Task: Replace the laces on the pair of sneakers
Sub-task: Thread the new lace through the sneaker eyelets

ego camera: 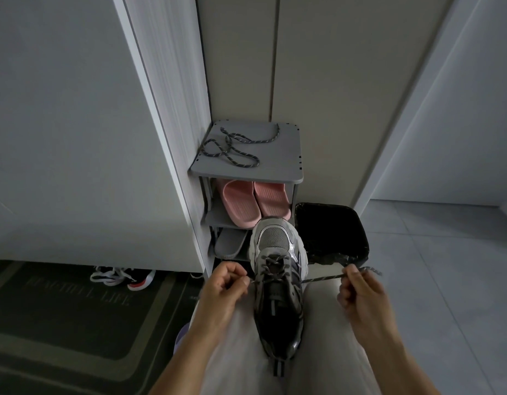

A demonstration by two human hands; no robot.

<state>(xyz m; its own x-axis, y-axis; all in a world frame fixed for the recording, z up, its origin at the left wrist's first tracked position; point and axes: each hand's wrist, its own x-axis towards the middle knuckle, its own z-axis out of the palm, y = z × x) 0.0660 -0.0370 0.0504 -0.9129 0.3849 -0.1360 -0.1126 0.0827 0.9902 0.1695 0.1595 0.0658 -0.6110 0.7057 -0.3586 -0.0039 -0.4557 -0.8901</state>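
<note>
A grey and black sneaker (278, 283) lies on my lap between my legs, toe pointing away. A dark speckled lace (320, 279) runs through its lower eyelets. My left hand (225, 286) pinches the lace end at the shoe's left side. My right hand (360, 292) grips the other end, pulled out to the right, with the tip sticking past my fingers. A second speckled lace (235, 146) lies loose in loops on top of the grey shoe rack (286, 166).
Pink slippers (255, 202) and a grey slipper (229, 243) fill the rack's shelves. A black bin (332, 232) with a liner stands right of the rack. Another sneaker with white laces (124, 276) lies by the dark doormat (61, 309) at left. Tiled floor extends right.
</note>
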